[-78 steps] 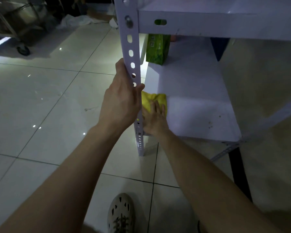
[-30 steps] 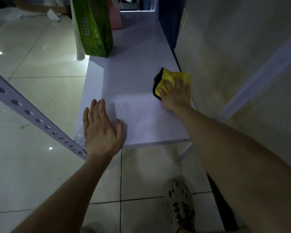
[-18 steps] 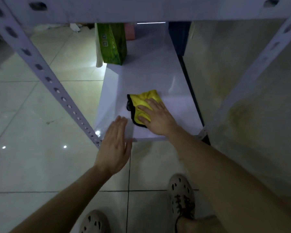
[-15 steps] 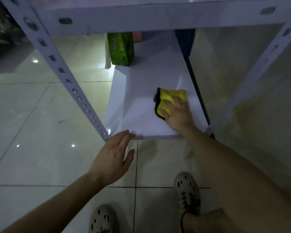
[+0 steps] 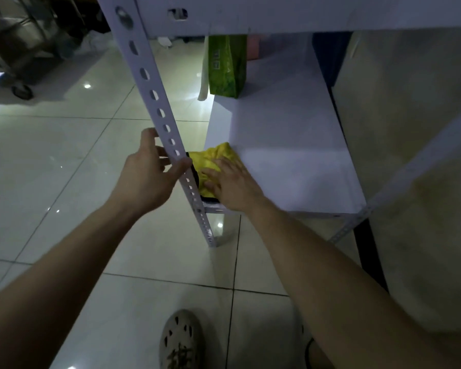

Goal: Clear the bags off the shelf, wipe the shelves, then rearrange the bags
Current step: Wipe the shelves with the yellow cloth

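A white metal shelf unit fills the upper right; its bottom shelf (image 5: 285, 145) is low over the floor. My right hand (image 5: 233, 183) presses flat on a yellow cloth (image 5: 210, 159) at the shelf's near left corner. My left hand (image 5: 149, 173) grips the perforated front-left upright post (image 5: 155, 95), thumb on its right face and fingers behind it. A green bag (image 5: 226, 66) stands upright at the far left of the bottom shelf, with a pink bag (image 5: 254, 47) partly hidden behind it.
A second shelf board (image 5: 304, 14) runs overhead. A beige wall (image 5: 415, 161) closes the right side. Glossy tiled floor (image 5: 64, 169) lies to the left, with a wheeled cart (image 5: 14, 54) far left. My shoe (image 5: 181, 339) is at the bottom edge.
My left hand rose from the shelf's front edge and took hold of the upright post. My right hand slid the cloth from the right side to the near left corner.
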The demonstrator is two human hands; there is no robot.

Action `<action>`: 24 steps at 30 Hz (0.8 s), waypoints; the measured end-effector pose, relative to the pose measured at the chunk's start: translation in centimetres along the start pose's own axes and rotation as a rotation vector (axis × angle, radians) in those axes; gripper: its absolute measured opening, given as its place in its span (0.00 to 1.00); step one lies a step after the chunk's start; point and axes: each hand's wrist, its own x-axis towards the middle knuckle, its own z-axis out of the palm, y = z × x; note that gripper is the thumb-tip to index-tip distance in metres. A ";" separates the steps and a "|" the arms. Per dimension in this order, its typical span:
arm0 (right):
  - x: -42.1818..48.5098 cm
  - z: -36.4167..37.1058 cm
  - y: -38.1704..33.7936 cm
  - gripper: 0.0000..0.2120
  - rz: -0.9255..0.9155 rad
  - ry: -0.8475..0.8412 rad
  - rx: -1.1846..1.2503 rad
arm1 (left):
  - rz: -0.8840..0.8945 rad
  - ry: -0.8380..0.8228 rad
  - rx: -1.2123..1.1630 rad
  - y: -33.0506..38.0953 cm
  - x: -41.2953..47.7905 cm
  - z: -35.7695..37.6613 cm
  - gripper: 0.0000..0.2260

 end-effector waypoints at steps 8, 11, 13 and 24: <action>-10.9 -3.4 15.5 0.25 0.910 0.180 -0.053 | 0.077 0.032 -0.003 0.3 -0.3 1.0 0.17; -9.5 -3.1 10.1 0.25 0.990 0.207 -0.005 | 0.082 0.025 -0.018 0.3 -0.3 1.1 0.16; -6.5 -1.9 4.5 0.26 0.698 0.227 0.159 | 0.089 0.022 -0.019 0.4 -0.1 1.0 0.17; -8.5 -1.4 3.0 0.22 0.219 0.094 -0.034 | 0.078 0.025 -0.002 0.8 0.1 1.1 0.18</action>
